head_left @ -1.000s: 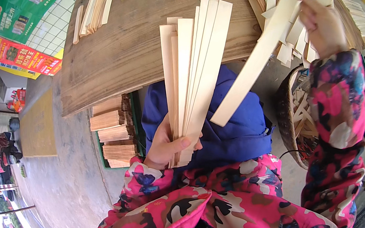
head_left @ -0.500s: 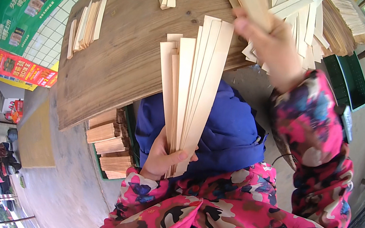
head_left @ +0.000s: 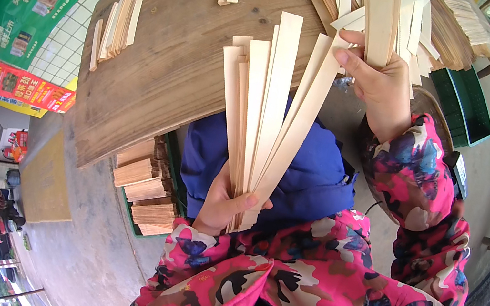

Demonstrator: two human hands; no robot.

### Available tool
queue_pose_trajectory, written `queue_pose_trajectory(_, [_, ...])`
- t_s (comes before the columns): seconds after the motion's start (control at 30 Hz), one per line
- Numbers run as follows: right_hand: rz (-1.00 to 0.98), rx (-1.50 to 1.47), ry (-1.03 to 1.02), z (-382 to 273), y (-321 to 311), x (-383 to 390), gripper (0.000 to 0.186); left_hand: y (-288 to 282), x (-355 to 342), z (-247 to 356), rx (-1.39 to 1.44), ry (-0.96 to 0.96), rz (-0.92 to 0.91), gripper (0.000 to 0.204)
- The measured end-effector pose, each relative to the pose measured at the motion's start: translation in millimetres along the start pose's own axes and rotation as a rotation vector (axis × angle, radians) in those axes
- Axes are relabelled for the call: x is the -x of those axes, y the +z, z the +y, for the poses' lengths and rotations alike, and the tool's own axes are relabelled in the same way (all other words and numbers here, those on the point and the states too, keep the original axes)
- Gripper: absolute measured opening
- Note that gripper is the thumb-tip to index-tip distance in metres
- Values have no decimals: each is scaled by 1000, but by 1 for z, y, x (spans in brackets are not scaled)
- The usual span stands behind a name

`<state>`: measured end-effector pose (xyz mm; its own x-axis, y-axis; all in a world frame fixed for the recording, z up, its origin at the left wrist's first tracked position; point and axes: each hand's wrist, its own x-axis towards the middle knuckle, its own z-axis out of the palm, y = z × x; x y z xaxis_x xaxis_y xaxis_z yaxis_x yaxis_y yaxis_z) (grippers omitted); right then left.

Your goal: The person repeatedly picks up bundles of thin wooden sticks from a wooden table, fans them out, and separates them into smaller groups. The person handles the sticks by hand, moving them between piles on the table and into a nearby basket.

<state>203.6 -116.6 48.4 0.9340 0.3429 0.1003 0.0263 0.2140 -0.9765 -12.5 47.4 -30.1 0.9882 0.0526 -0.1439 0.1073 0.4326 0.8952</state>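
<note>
A fan of thin, pale wooden strips [head_left: 254, 102] stands up from my left hand [head_left: 226, 205], which is closed round their lower ends with the thumb across the front. My right hand [head_left: 380, 85] grips a thicker stack of wooden strips [head_left: 378, 19] that points upward. Its thumb and index fingertip also touch the upper end of the rightmost strip in the fan, which leans to the right, apart from the others. The fan is over my lap, where a blue cloth [head_left: 321, 166] lies.
On the wooden table [head_left: 182, 63] lie small groups of strips [head_left: 122, 26] and, at the far right, a large loose heap [head_left: 412, 38]. A green crate of bundled strips [head_left: 147, 185] stands below the table's near edge. Another green crate [head_left: 463, 103] sits on the right.
My right hand has come down to the fan with its stack, now upright. The fan has spread, and its right-hand strips have swung out toward my right hand.
</note>
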Motion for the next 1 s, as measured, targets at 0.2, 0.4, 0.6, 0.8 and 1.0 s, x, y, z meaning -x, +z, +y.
queue_pose_trajectory(0.2, [-42,-87,-119,5,10,-2,17,4,1,2,-3,-40,-27,63])
queue_pose_trajectory(0.4, [-162,-434,44,5,10,-4,9,6,2,3,16,-34,-59,66])
queue_pose_trajectory(0.6, [-118,-381,65,6,10,3,6,6,2,2,-9,-34,-38,65])
queue_pose_trajectory(0.8, [-145,-358,-14,-5,21,4,9,5,2,0,16,-41,-33,65])
queue_pose_trajectory(1.0, [-151,-329,-33,1,30,-3,9,6,3,2,14,-18,-51,61])
